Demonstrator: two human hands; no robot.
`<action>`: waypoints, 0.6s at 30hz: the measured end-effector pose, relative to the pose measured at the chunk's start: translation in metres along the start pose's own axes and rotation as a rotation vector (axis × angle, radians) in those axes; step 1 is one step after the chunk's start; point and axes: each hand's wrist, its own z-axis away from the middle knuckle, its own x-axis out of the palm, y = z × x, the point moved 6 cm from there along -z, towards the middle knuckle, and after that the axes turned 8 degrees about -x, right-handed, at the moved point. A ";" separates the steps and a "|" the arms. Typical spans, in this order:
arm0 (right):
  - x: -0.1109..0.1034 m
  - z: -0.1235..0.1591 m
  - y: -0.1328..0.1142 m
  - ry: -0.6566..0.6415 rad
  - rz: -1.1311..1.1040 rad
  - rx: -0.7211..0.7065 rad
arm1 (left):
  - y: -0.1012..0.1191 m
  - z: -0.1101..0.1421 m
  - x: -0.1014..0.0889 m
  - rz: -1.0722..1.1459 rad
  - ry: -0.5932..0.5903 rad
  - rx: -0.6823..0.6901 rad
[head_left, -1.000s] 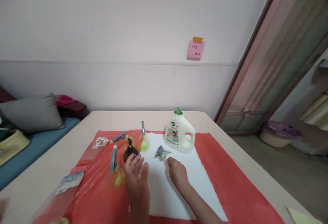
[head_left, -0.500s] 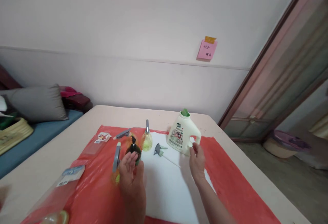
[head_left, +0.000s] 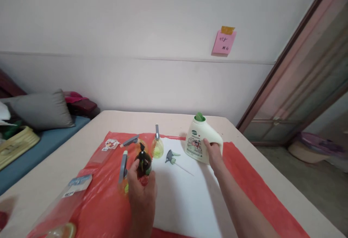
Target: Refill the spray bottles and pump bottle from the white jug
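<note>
My right hand (head_left: 214,156) is closed round the handle of a cream-coloured plastic jug (head_left: 194,145), which has a green piece in its mouth and a picture label. The thumb lies against the jug's side. My left hand (head_left: 141,191) is in front of a dark pump bottle (head_left: 144,161), thumb and fingers apart. Between them shows a small round red patch that I cannot identify. A grey trigger spray head (head_left: 170,156) with a thin tube lies on the white sheet (head_left: 185,198), between the hands.
A yellowish spray bottle (head_left: 157,147) stands behind the pump bottle. More amber ones with grey triggers are at its left. Clear plastic packages (head_left: 65,201) lie on the red plastic sheet (head_left: 103,201). A wall rises behind the pale table (head_left: 174,123).
My right hand has moved from beside the jug to grip its handle, and the jug has shifted slightly right. My left hand's fingers have spread apart before the pump bottle.
</note>
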 end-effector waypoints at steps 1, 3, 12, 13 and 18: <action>-0.009 0.007 -0.003 0.018 -0.003 0.012 | 0.002 -0.001 0.000 0.009 0.003 -0.017; -0.027 0.024 -0.011 0.060 -0.001 0.038 | 0.007 -0.002 -0.002 0.018 0.006 -0.042; -0.111 0.103 -0.050 0.166 0.137 0.016 | 0.002 0.009 -0.006 -0.070 -0.055 -0.153; -0.117 0.108 -0.051 0.158 0.163 -0.033 | -0.003 0.010 -0.006 -0.079 -0.055 -0.144; -0.129 0.114 -0.048 0.035 0.199 -0.180 | -0.037 0.007 -0.003 -0.206 -0.019 -0.064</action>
